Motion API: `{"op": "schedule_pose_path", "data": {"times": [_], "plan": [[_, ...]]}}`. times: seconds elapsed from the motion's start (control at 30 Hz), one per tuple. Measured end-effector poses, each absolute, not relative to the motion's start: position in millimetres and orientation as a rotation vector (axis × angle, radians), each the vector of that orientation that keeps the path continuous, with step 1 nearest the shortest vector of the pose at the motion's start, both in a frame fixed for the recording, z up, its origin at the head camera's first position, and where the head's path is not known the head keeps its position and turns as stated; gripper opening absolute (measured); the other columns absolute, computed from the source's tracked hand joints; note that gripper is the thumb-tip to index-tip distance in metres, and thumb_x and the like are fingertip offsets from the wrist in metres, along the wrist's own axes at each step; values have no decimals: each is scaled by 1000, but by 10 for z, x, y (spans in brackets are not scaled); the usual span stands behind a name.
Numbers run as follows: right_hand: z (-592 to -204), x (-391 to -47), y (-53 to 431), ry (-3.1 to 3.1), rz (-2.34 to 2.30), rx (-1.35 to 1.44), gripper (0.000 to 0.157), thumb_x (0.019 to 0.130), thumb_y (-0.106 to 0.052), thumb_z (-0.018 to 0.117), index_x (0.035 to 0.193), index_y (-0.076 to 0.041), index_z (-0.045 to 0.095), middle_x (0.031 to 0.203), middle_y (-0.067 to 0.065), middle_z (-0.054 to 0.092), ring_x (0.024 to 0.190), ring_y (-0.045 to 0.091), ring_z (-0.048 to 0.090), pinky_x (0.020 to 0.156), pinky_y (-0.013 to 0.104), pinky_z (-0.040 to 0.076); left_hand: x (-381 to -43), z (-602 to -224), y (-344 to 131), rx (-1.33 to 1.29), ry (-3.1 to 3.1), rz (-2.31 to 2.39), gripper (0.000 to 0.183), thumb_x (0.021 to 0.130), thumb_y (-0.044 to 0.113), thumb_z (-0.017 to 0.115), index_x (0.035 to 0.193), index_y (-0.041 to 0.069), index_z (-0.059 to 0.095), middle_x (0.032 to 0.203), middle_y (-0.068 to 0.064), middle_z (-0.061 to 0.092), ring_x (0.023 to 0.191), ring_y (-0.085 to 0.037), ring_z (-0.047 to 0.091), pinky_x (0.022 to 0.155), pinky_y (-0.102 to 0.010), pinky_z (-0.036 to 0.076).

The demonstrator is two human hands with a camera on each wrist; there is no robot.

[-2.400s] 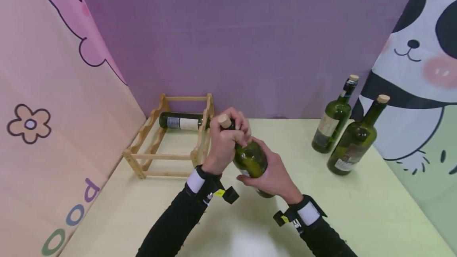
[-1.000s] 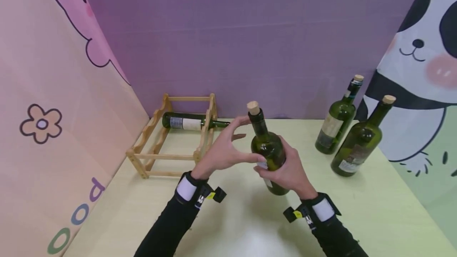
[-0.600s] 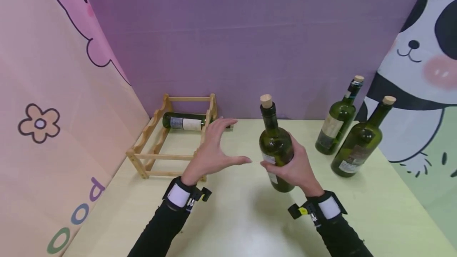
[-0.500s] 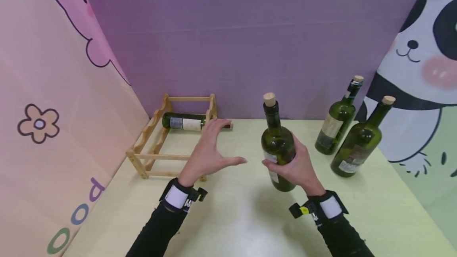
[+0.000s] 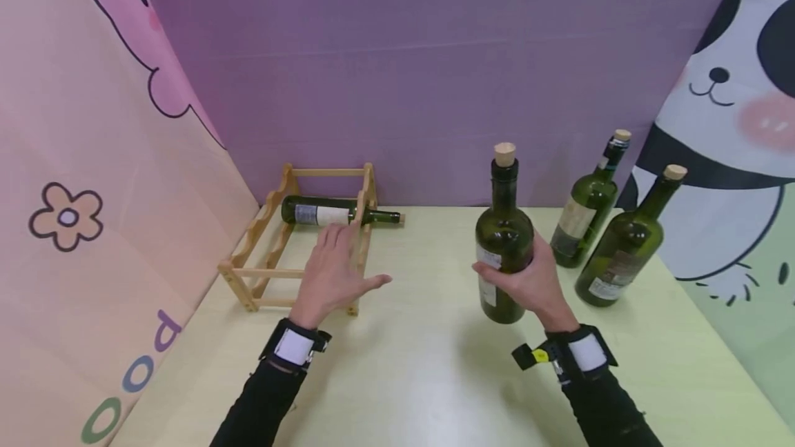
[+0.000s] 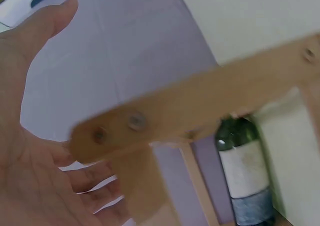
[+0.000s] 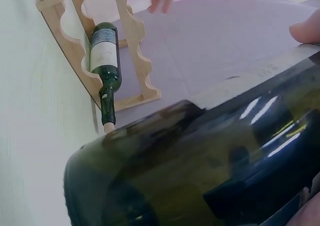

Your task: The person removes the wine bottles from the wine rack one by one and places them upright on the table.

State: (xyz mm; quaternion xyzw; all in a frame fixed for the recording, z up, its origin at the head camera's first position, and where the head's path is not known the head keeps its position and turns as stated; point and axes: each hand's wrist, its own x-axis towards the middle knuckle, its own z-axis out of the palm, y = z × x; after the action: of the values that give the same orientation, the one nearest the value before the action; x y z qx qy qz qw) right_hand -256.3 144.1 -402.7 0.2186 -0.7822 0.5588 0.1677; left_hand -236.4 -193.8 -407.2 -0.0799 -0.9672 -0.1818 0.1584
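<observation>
My right hand [image 5: 539, 285] grips a corked green wine bottle [image 5: 504, 233] round its body, neck up, over the table's right half. In the right wrist view that wine bottle [image 7: 190, 161] fills the lower part, with a thumb [image 7: 305, 32] at its side. My left hand [image 5: 330, 280] is spread beside the wooden wine rack [image 5: 267, 272], thumb out and nothing held. Up close in the left wrist view, the fingers [image 6: 90, 178] are partly behind the rack's rail [image 6: 200, 98]. Another wine bottle [image 5: 332, 216] lies in the rack's back row, its corked neck pointing right.
Two more corked wine bottles, one farther back [image 5: 580, 209] and one nearer [image 5: 621, 254], stand at the table's right side. A purple backdrop [image 5: 397, 74] rises behind the pale table [image 5: 410, 378], and a pink printed panel [image 5: 124, 178] borders it on the left.
The left hand has let go of the bottle's neck and moved left to the rack. My right hand has carried the bottle rightward, and it now stands more upright.
</observation>
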Motion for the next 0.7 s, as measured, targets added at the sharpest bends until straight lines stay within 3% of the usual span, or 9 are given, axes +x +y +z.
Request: {"op": "schedule_pose_path", "data": {"times": [0.2,0.33,0.43,0.5,0.7], "plan": [[-3973,-2613,1475,-2248,1607,529,70,76,-7,86,139,-7,53,120,-20,61,110,-1,59,100,56,46,-2415,-4220,-2056,-131,-2752,-480,102,77,68,77,146,0,48,143,-21,54,134,-38,49,106,-53,50],[-3952,-2653,1506,-2276,1613,457,71,78,-10,86,141,-8,51,121,-14,61,109,0,58,99,56,47,-2437,-4295,-2107,-118,-2737,-419,83,80,66,75,125,-4,65,118,-20,66,101,-33,65,75,-43,59],[-3959,-2693,1533,-2282,1627,427,71,79,-12,85,141,-8,50,121,-13,61,109,0,58,99,55,47,-2460,-4324,-2134,-127,-2748,-396,64,84,63,73,96,1,71,88,-12,66,69,-23,61,51,-32,49],[-3966,-2725,1552,-2279,1637,414,71,80,-12,85,141,-8,50,121,-12,61,109,1,58,99,54,47,-2476,-4328,-2149,-134,-2765,-422,54,86,59,72,81,6,67,73,-7,60,55,-18,54,44,-28,40],[-3973,-2809,1625,-2318,1658,284,73,83,-23,85,144,-14,48,130,1,60,114,9,56,102,55,45,-2509,-4325,-2192,-168,-2827,-424,47,91,51,66,64,13,57,56,0,49,49,-16,48,45,-27,34]]}}
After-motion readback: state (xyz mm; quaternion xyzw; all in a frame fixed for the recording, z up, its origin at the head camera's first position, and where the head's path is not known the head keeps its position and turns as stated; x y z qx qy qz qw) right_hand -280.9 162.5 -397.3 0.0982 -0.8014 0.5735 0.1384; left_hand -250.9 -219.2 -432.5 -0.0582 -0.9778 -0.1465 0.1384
